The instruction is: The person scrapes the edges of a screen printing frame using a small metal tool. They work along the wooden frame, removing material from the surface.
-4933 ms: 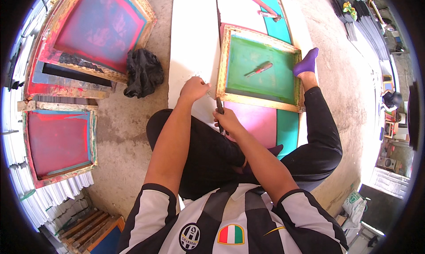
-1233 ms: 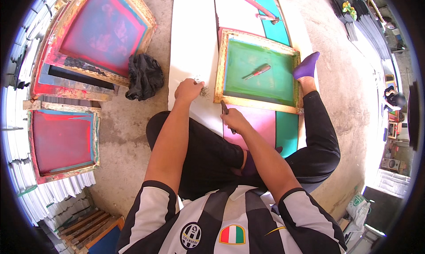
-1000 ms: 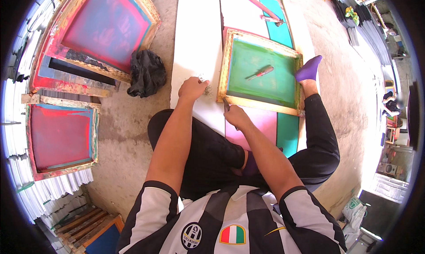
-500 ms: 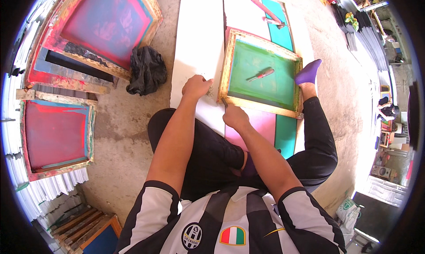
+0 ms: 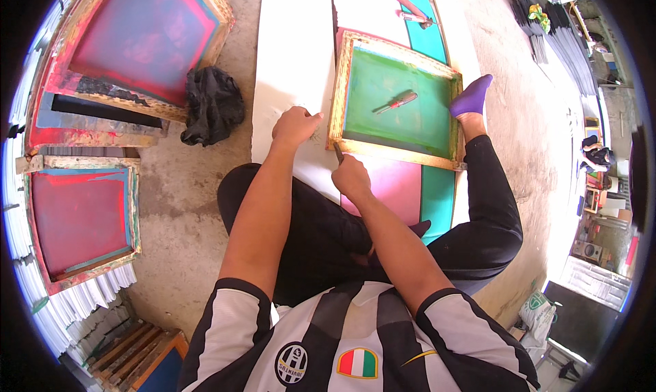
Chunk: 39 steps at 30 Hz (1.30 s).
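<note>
The person sits on the concrete floor with a wooden-framed printing screen with green mesh (image 5: 400, 105) lying flat in front of them on a long white board (image 5: 290, 57). The right hand (image 5: 352, 177) is closed around a thin dark-handled tool (image 5: 338, 153), whose tip meets the near left corner of the screen's frame. The left hand (image 5: 295, 125) rests curled on the white board just beside the frame's left rail, its fingers bent over a small tuft of dark fibres — whether it pinches them I cannot tell. A red-handled screwdriver (image 5: 395, 103) lies loose on the green mesh, well apart from both hands. The person's foot in a purple sock (image 5: 471, 95) presses the screen's far right edge. To the left, a crumpled black cloth (image 5: 213, 105) sits on the floor near two red-stained wooden screens (image 5: 78, 214).
</note>
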{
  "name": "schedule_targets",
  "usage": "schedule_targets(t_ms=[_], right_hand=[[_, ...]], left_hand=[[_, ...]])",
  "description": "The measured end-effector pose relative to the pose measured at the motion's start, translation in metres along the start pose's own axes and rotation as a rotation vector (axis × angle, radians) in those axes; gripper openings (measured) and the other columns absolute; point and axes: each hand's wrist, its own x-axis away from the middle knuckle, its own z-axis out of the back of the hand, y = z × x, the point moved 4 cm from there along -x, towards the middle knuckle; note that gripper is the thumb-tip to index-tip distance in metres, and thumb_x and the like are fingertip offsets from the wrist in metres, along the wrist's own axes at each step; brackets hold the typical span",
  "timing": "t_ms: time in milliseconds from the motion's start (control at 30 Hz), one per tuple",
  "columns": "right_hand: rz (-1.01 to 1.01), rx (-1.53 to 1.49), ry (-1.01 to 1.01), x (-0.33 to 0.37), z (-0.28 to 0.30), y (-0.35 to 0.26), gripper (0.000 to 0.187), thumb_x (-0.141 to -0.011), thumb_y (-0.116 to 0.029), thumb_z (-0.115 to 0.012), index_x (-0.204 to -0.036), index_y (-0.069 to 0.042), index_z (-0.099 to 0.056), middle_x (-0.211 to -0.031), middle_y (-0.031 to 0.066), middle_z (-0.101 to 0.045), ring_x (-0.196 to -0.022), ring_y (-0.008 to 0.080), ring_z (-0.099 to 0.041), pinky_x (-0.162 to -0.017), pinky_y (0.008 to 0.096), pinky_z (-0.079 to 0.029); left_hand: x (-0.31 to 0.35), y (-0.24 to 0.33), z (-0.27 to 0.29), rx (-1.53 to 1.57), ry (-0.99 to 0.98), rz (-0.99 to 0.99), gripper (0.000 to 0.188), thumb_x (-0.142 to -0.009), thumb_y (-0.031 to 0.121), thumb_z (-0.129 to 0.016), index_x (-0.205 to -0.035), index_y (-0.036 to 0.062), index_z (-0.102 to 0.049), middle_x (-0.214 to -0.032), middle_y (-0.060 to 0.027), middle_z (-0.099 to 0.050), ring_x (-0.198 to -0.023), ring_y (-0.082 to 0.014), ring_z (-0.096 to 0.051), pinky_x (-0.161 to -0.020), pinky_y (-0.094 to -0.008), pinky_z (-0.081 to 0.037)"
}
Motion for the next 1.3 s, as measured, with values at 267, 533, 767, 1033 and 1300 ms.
schedule_targets(t_ms=[267, 533, 767, 1033, 1300], right_hand=[[-0.022, -0.087, 0.064, 0.000, -0.017, 0.007, 0.036, -0.092, -0.012, -0.051, -0.125, -0.005, -0.062, -0.110, 0.0289, -0.071, -0.105, 0.0462, -0.069, -0.092, 0.0558, -0.054], [0.036, -0.170, 0.164, 0.002, -0.024, 0.015, 0.029, -0.089, -0.013, -0.054, -0.115, -0.004, -0.064, -0.099, 0.0287, -0.072, -0.097, 0.0476, -0.071, -0.087, 0.0577, -0.055], [0.140, -0.177, 0.246, -0.005, -0.029, 0.023, 0.027, -0.087, -0.013, -0.056, -0.110, -0.003, -0.065, -0.092, 0.0287, -0.072, -0.088, 0.0488, -0.071, -0.081, 0.0583, -0.056], [0.141, -0.220, 0.259, 0.000, -0.031, 0.024, 0.027, -0.087, -0.014, -0.056, -0.110, -0.002, -0.066, -0.095, 0.0283, -0.072, -0.092, 0.0478, -0.071, -0.084, 0.0582, -0.054], [0.167, -0.253, 0.259, -0.007, -0.026, 0.028, 0.024, -0.087, -0.014, -0.058, -0.107, -0.003, -0.065, -0.095, 0.0280, -0.072, -0.091, 0.0477, -0.070, -0.083, 0.0575, -0.054]], left_hand=[[0.011, 0.014, 0.008, 0.028, -0.008, -0.008, 0.056, -0.090, 0.052, -0.066, -0.101, -0.0019, -0.075, -0.094, -0.0209, -0.075, -0.092, -0.0353, -0.073, -0.082, -0.0448, -0.054], [0.010, 0.000, -0.001, 0.068, -0.006, -0.160, 0.051, -0.091, 0.045, -0.068, -0.100, -0.0050, -0.073, -0.088, -0.0209, -0.074, -0.083, -0.0308, -0.072, -0.079, -0.0433, -0.054], [0.013, -0.016, -0.021, 0.108, -0.180, -0.227, 0.043, -0.094, 0.039, -0.069, -0.091, -0.0038, -0.073, -0.077, -0.0112, -0.071, -0.063, -0.0181, -0.063, -0.057, -0.0342, -0.051], [0.013, -0.018, -0.030, 0.084, -0.259, -0.229, 0.040, -0.094, 0.035, -0.068, -0.085, -0.0042, -0.071, -0.075, -0.0103, -0.069, -0.059, -0.0170, -0.061, -0.053, -0.0336, -0.050], [0.019, -0.004, -0.034, 0.137, -0.287, -0.257, 0.038, -0.094, 0.031, -0.065, -0.087, -0.0054, -0.071, -0.072, -0.0099, -0.069, -0.056, -0.0172, -0.061, -0.052, -0.0338, -0.050]])
